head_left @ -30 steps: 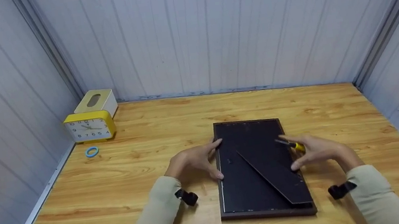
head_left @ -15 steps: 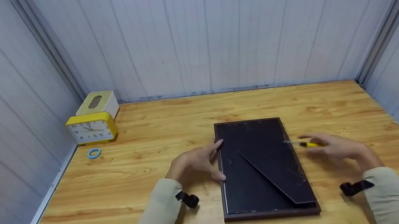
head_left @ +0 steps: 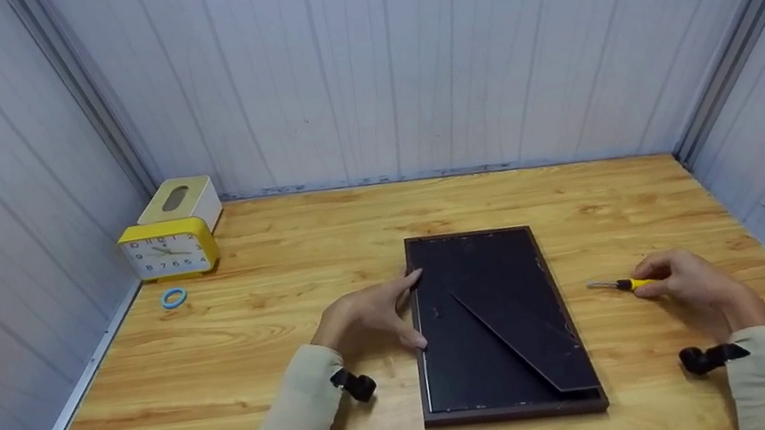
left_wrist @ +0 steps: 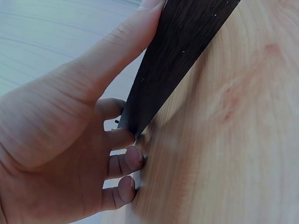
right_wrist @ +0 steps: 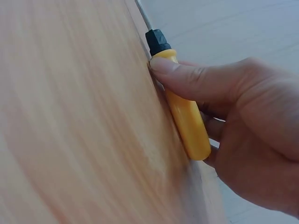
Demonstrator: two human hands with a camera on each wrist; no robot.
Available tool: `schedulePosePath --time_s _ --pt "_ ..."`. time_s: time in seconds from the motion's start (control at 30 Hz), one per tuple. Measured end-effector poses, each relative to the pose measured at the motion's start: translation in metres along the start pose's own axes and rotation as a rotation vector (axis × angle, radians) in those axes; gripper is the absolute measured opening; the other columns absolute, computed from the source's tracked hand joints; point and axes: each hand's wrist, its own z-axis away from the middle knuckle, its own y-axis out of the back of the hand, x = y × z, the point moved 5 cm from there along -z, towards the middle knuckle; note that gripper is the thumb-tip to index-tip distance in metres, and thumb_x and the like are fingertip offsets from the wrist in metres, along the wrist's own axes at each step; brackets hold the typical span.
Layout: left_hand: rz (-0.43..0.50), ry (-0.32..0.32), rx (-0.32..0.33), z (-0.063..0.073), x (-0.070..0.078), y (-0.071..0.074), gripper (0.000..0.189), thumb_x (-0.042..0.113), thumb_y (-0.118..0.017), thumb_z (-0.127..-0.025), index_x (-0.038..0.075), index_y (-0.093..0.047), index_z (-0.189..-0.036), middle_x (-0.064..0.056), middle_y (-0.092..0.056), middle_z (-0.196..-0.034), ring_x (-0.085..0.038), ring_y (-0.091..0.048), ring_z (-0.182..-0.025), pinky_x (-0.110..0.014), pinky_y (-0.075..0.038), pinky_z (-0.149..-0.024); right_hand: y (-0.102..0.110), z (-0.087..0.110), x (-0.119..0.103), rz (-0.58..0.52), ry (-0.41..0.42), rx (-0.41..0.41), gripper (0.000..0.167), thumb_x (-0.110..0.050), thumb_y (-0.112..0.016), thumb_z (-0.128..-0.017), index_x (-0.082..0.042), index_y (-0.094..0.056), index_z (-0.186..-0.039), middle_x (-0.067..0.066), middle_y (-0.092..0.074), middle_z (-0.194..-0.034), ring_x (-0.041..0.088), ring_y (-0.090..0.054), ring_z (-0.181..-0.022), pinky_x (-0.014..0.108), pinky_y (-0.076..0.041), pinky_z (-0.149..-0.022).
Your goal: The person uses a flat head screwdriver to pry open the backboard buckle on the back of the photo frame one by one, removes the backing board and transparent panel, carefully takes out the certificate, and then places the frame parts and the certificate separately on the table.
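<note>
A dark picture frame [head_left: 484, 260] lies back side up on the wooden table, with its slanted stand leg [head_left: 543, 354] on the near right part. My left hand [head_left: 365, 312] holds the frame's left side, thumb and index fingertip at the rim. In the left wrist view the thumb lies along the dark edge [left_wrist: 180, 53] and the other fingers bend at its far end. To the right of the frame, apart from it, my right hand [head_left: 699, 281] pinches a screwdriver [right_wrist: 189, 121] by its yellow handle, close over the table. The metal shaft points left towards the frame.
At the back left stand a yellow alarm clock [head_left: 169, 250] and a tissue box [head_left: 179, 197] behind it. A light blue ring [head_left: 173, 298] lies in front of the clock. Pale panel walls [head_left: 360, 66] enclose the table [head_left: 296, 243] at the back and sides.
My right hand has moved right, away from the frame's right edge, carrying the screwdriver, and is now lower over the table. The left hand has kept its place at the frame.
</note>
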Motion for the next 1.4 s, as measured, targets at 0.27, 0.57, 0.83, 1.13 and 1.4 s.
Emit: schedulePosePath --time_s 0.27,0.57,0.83,1.13,1.4 --pt "-0.002 -0.01 -0.016 0.001 -0.001 0.001 0.129 0.048 -0.089 -0.069 0.028 -0.001 -0.162 -0.001 0.009 -0.166 -0.016 -0.01 -0.15 -0.037 -0.023 -0.118 0.003 0.004 -0.001 0.035 0.07 -0.038 0.023 -0.012 -0.074 -0.092 0.002 -0.074 -0.11 0.019 -0.067 -0.112 0.012 -0.062 -0.093 0.025 -0.053 -0.074" --pt "0.009 -0.008 -0.013 0.003 -0.002 0.001 0.129 0.049 -0.089 -0.069 0.03 -0.001 -0.162 0.001 0.014 -0.166 -0.016 -0.009 -0.151 -0.038 -0.023 -0.118 0.001 0.005 -0.001 0.018 0.121 -0.09 0.024 -0.016 -0.076 -0.091 -0.003 -0.076 -0.111 0.015 -0.068 -0.112 0.01 -0.062 -0.095 0.022 -0.052 -0.076" --pt "-0.001 -0.003 0.004 0.002 -0.002 0.001 0.13 0.05 -0.088 -0.067 0.031 -0.002 -0.162 -0.001 0.015 -0.165 -0.018 -0.002 -0.151 -0.04 -0.018 -0.12 0.016 0.013 -0.011 0.09 0.039 0.03 0.04 -0.024 -0.071 -0.095 0.001 -0.065 -0.126 0.017 -0.065 -0.118 0.015 -0.058 -0.096 0.029 -0.05 -0.078" --pt "0.024 -0.02 -0.011 0.001 -0.001 0.001 0.129 0.048 -0.089 -0.069 0.03 -0.002 -0.162 -0.001 0.017 -0.165 -0.017 0.0 -0.151 -0.039 -0.017 -0.12 -0.007 -0.01 -0.084 0.14 0.152 0.044 0.041 -0.031 -0.065 -0.099 -0.002 -0.064 -0.128 0.018 -0.064 -0.122 0.029 -0.057 -0.106 0.051 -0.046 -0.089" --pt "-0.011 0.006 0.011 0.001 -0.002 -0.001 0.128 0.051 -0.088 -0.068 0.032 -0.003 -0.162 -0.001 0.012 -0.166 -0.02 -0.003 -0.151 -0.042 -0.017 -0.12 -0.069 -0.033 -0.132 0.089 0.204 -0.124 0.042 -0.036 -0.059 -0.102 0.0 -0.059 -0.124 0.006 -0.064 -0.109 0.021 -0.06 -0.096 0.038 -0.052 -0.077"
